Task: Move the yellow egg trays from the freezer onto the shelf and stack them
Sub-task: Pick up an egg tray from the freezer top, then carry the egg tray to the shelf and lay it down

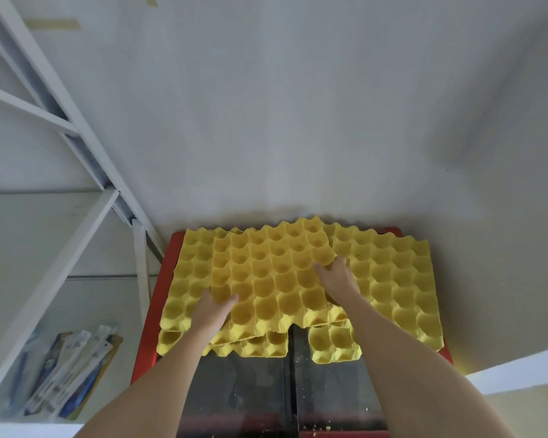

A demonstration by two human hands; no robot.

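Yellow moulded egg trays on top of the freezer (152, 311), which has a red rim and dark glass lids. Top tray (272, 279): cup side up, lifted and skewed, its far right corner raised toward 1 o'clock. Left hand (211, 311) grips its near left corner, thumb in a cup; right hand (337, 281) grips its right edge. Left stack (184, 330) lies beneath it, several trays nested, edges offset, protruding at 7 o'clock. Right tray (399, 286) lies flat at 3 o'clock, reaching the freezer's right edge. Small tray portion (332, 343) shows at 5 o'clock, below the held tray's near edge.
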